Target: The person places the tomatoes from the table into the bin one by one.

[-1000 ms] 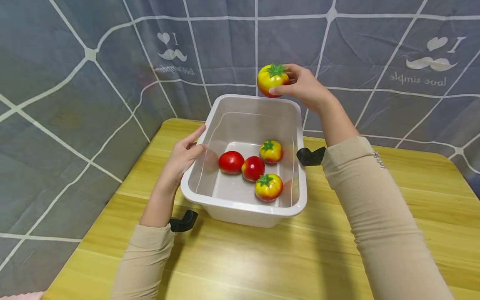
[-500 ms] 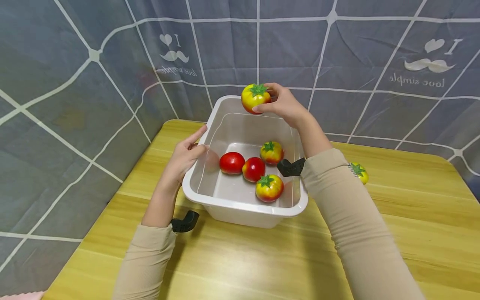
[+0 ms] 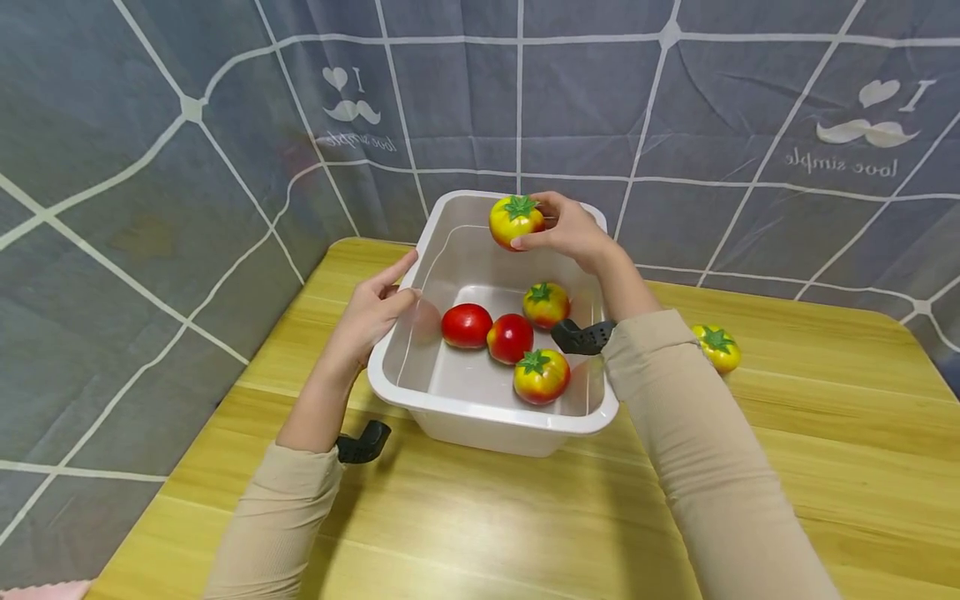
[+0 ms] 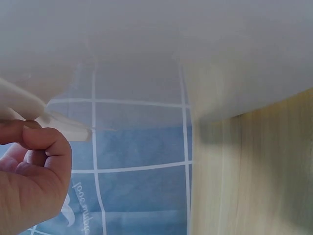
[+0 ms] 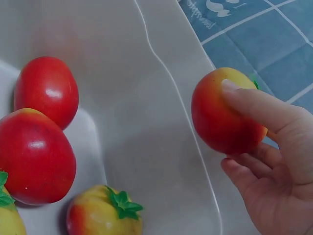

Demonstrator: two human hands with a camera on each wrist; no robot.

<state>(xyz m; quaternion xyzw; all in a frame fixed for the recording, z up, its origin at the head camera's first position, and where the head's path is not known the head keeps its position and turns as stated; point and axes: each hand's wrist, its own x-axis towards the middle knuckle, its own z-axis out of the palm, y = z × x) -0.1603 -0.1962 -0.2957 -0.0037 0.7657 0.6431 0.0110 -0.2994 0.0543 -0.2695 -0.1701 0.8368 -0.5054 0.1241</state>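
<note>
My right hand (image 3: 573, 232) holds a yellow-and-red tomato (image 3: 516, 223) with a green leafy top, just inside the far end of a pale plastic bin (image 3: 487, 410). In the right wrist view, thumb and fingers grip that tomato (image 5: 227, 112) from the side. With thumb over the rim and fingers outside, my left hand (image 3: 367, 321) grips the bin's left edge. On the bin's floor lie two red tomatoes, one on the left (image 3: 467, 326) and one mid-floor (image 3: 511, 338), plus two yellow-and-red ones, a farther (image 3: 546, 305) and a nearer (image 3: 542, 376).
Another yellow-and-red tomato (image 3: 717, 348) lies on the wooden table (image 3: 825, 417) to the right of the bin, partly behind the right sleeve. A grey-blue cloth (image 3: 585, 100) with white lines hangs behind the table and along its left side.
The right hand has carried its tomato left and down, from beyond the far rim to inside the bin. The table tomato has come into view. The left hand keeps its grip.
</note>
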